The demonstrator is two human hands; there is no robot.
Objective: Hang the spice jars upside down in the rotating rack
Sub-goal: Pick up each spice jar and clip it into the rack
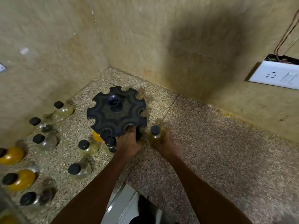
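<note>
Head view: the right hand [163, 143] grips an upright spice jar [155, 135] just right of the black rack [115, 110]; the left hand [129, 141] clutches the rack's near edge. Bare counter [218, 151] lies rightward.

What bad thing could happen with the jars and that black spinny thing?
The right hand holds a jar cap up, so it must be flipped; a loose cap could spill the yellowish contents. The left hand grips under the rack, whose rim looks tilted; it might tip. Jars standing close by could get knocked over.
</note>
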